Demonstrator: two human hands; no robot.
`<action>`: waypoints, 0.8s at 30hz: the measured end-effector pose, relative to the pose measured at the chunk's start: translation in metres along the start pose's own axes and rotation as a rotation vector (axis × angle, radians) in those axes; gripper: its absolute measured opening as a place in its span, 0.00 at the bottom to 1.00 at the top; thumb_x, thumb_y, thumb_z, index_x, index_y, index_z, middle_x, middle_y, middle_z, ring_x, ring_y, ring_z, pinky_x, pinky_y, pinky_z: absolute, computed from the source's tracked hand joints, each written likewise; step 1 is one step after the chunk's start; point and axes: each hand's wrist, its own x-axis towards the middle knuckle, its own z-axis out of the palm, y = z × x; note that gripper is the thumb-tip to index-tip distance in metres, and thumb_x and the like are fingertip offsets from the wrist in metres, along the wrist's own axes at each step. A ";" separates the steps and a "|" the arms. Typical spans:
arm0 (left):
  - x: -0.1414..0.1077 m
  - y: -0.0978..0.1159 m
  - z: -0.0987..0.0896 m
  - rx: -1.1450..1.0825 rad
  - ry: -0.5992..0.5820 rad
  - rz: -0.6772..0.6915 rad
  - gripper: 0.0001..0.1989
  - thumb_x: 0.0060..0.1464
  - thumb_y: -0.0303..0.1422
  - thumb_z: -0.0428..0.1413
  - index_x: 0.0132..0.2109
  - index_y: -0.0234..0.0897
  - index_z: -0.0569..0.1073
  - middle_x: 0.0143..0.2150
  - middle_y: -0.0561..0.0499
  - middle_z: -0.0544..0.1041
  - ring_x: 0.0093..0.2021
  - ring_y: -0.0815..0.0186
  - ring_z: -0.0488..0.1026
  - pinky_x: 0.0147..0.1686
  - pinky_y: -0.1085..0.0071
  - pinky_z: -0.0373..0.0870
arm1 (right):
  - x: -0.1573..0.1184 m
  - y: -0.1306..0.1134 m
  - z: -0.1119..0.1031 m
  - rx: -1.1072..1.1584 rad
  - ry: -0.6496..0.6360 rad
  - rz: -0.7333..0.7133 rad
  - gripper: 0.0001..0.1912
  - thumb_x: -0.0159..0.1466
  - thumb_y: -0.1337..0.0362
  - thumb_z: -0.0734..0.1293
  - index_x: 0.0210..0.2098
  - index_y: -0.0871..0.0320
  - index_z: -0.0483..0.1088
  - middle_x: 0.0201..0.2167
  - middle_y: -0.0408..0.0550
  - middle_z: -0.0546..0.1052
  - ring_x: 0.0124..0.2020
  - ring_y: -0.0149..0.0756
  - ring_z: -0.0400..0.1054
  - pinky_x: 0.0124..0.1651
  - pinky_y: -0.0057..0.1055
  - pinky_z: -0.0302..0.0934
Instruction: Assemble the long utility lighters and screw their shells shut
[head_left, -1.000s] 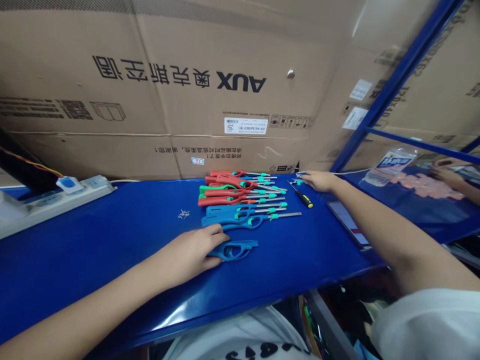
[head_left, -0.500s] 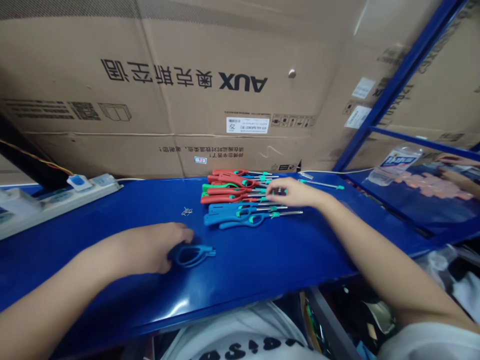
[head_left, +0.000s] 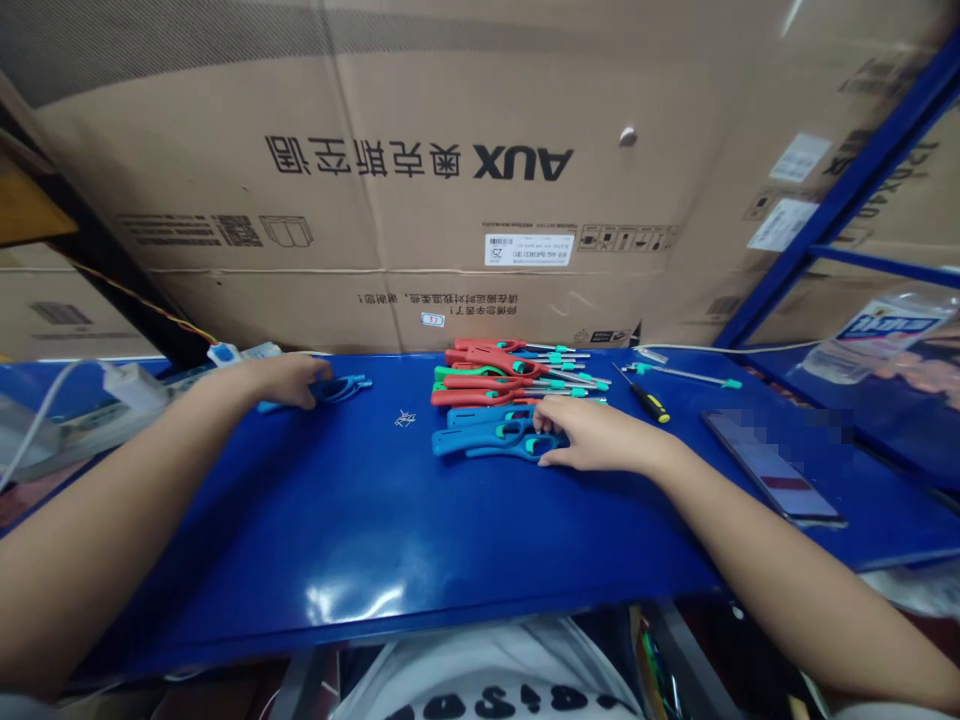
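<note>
Centre-left, the left hand [head_left: 281,378] pinches a blue handle [head_left: 341,388]; at centre, the right hand [head_left: 592,435] curls over a blue lighter [head_left: 496,452], grip unclear. Below, the bench [head_left: 450,550] spreads to its front edge.

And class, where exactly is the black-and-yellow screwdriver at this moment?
In the head view, the screwdriver lies right of centre on the blue table, between the lighters and the phone, just beyond the right hand.
</note>
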 end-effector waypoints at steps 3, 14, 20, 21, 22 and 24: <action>0.018 0.003 0.003 0.067 -0.080 0.023 0.16 0.40 0.13 0.57 0.38 0.30 0.74 0.25 0.61 0.69 0.27 0.72 0.64 0.30 0.81 0.57 | 0.000 0.004 0.002 0.075 -0.013 -0.007 0.16 0.59 0.59 0.75 0.42 0.58 0.69 0.41 0.48 0.74 0.40 0.39 0.68 0.40 0.32 0.60; 0.008 0.076 0.022 0.177 0.240 0.140 0.20 0.57 0.19 0.46 0.56 0.26 0.68 0.54 0.36 0.70 0.55 0.51 0.67 0.56 0.52 0.65 | -0.002 0.007 0.004 0.066 0.022 -0.073 0.18 0.60 0.56 0.74 0.44 0.58 0.70 0.42 0.48 0.75 0.41 0.39 0.68 0.39 0.31 0.59; -0.060 0.165 0.054 0.043 0.065 0.549 0.14 0.61 0.33 0.52 0.53 0.37 0.72 0.52 0.43 0.74 0.53 0.53 0.70 0.53 0.57 0.70 | -0.002 0.001 0.014 -0.033 0.075 -0.076 0.23 0.59 0.48 0.74 0.42 0.58 0.68 0.41 0.48 0.75 0.38 0.39 0.67 0.35 0.30 0.55; -0.068 0.170 0.059 0.057 0.061 0.555 0.17 0.61 0.34 0.53 0.56 0.37 0.71 0.54 0.42 0.73 0.55 0.51 0.69 0.54 0.54 0.70 | -0.002 0.002 0.014 -0.027 0.064 -0.086 0.23 0.59 0.48 0.74 0.41 0.58 0.68 0.40 0.48 0.75 0.37 0.38 0.67 0.35 0.30 0.54; -0.073 0.172 0.064 0.059 0.061 0.538 0.19 0.62 0.33 0.53 0.58 0.38 0.70 0.56 0.41 0.73 0.56 0.50 0.69 0.55 0.52 0.69 | -0.002 0.003 0.014 -0.003 0.044 -0.101 0.23 0.58 0.48 0.74 0.41 0.58 0.68 0.39 0.47 0.74 0.36 0.37 0.66 0.34 0.29 0.54; -0.076 0.167 0.070 0.018 0.037 0.500 0.18 0.63 0.32 0.51 0.59 0.39 0.71 0.55 0.42 0.74 0.56 0.51 0.70 0.54 0.52 0.70 | -0.003 0.006 0.013 0.082 -0.013 -0.136 0.24 0.56 0.48 0.76 0.40 0.57 0.68 0.37 0.45 0.73 0.35 0.36 0.65 0.34 0.29 0.55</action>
